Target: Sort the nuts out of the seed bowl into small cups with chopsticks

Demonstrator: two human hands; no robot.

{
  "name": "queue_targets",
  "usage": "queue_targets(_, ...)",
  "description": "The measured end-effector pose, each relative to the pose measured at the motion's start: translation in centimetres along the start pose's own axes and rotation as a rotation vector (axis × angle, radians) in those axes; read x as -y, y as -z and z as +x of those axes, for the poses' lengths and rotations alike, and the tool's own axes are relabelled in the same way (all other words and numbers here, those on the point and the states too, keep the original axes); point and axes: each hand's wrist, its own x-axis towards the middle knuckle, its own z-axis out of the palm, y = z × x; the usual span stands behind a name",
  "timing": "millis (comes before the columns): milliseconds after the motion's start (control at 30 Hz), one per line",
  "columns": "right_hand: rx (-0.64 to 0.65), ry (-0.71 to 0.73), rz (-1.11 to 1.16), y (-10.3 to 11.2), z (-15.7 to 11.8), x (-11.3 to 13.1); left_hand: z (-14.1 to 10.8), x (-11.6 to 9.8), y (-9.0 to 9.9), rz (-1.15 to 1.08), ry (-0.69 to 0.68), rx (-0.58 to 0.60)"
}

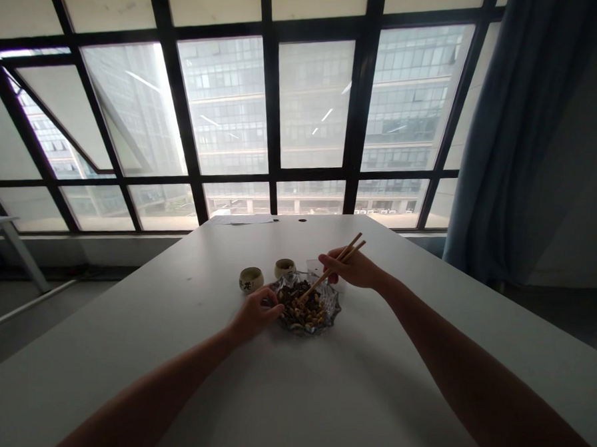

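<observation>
Seated or standing at a white table (297,397), you work a pair of wooden chopsticks (316,286) into a scalloped glass bowl (334,303) at the center of the frame, just below its middle. Your right hand (353,268), right of center, has its fingers closed around the chopsticks, whose tips reach down into the dark and golden-brown pieces (310,315) filling the bowl. Your left hand (256,312) is at the bowl's left edge, its thumb and curled fingers slightly parted; whether they pinch the rim, you cannot tell from this angle. Two small round cups stand behind the bowl: a cup with dark characters (251,283) above your left hand, and a second cup (284,267) to its right. White sheets (243,220) lie at the table's far end. Dark-framed windows (223,121) span the upper frame, facing a glass-fronted building, while a blue curtain (493,126) hangs at upper right.
</observation>
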Motion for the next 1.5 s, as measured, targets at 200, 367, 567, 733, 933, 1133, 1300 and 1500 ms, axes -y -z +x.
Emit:
queue_targets(200, 0.064, 0.047, -0.030, -0.2, -0.2, 0.3, -0.2, -0.5, 0.2, 0.036, -0.065, -0.001)
queue_targets(367, -0.064, 0.072, 0.074, 0.8, -0.1, 0.1, -0.3, -0.5, 0.2, 0.082, -0.098, -0.030)
queue_targets(567, -0.180, 0.047, 0.080, 1.6, 0.1, -0.6, -0.3, -0.6, 0.1, 0.102, -0.100, -0.022)
queue_targets(733, -0.190, 0.022, 0.025, 1.4, 0.2, -1.4, -0.2, -0.4, 0.1, 0.098, -0.081, -0.029)
queue_targets(933, -0.069, 0.046, -0.131, 1.3, 0.0, -1.7, 0.0, 0.2, 0.2, 0.101, -0.032, -0.023)
queue_targets(1133, 0.099, 0.045, -0.148, 1.3, -0.2, -1.7, 0.0, 0.0, 0.2, 0.072, -0.013, -0.020)
queue_targets(1300, -0.014, 0.044, -0.148, 1.3, -0.2, -1.3, 0.0, -0.4, 0.1, 0.058, 0.000, -0.035)
queue_targets(1500, -0.065, 0.051, -0.004, 1.9, 0.0, -1.3, -0.1, -0.6, 0.0, 0.059, 0.065, -0.010)
